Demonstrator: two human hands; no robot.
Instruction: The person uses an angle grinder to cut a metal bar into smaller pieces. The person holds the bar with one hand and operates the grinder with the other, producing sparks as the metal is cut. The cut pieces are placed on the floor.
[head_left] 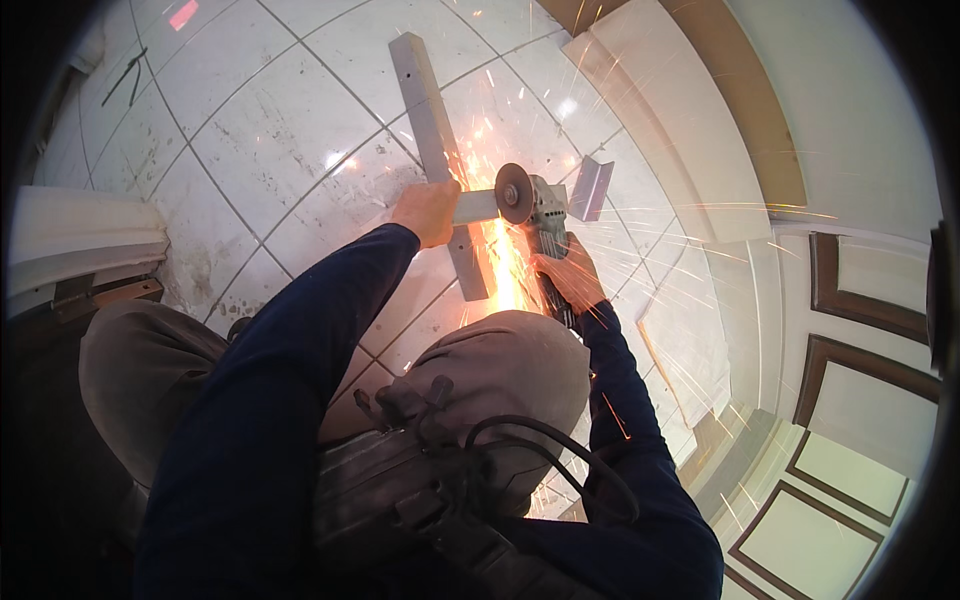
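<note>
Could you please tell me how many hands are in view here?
2. The left hand grips a short metal piece that crosses a long metal bar; the right hand is farther right, around the grinder. No others show.

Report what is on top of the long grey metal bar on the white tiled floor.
A short grey metal bar crosses over the long bar, held by the left hand. The short bar and hand cover the crossing, so whether the bars touch there cannot be seen.
</note>
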